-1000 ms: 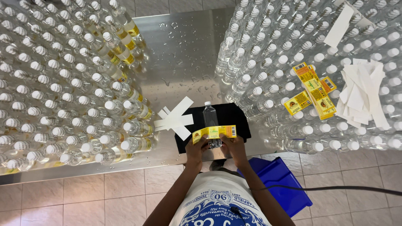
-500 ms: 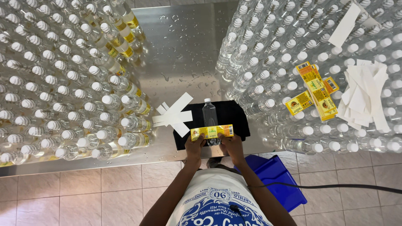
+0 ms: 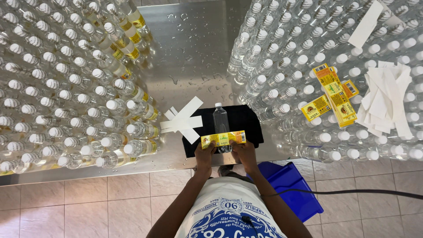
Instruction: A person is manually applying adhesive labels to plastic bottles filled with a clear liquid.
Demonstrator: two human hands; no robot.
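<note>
Yellow label strip (image 3: 223, 139), one, is pinched at its ends by both hands: left hand (image 3: 205, 155) and right hand (image 3: 243, 153), fingers closed on it. At twelve o'clock, touching it, one clear bottle (image 3: 220, 122) lies on one black cloth (image 3: 246, 121) on the steel worktop (image 3: 194, 48). Bottle masses at ten and two: too many to count.

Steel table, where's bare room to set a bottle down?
The steel table is bare in the middle lane between the left bottle block and right bottle block, beyond the black mat. Both blocks are packed tight.
</note>
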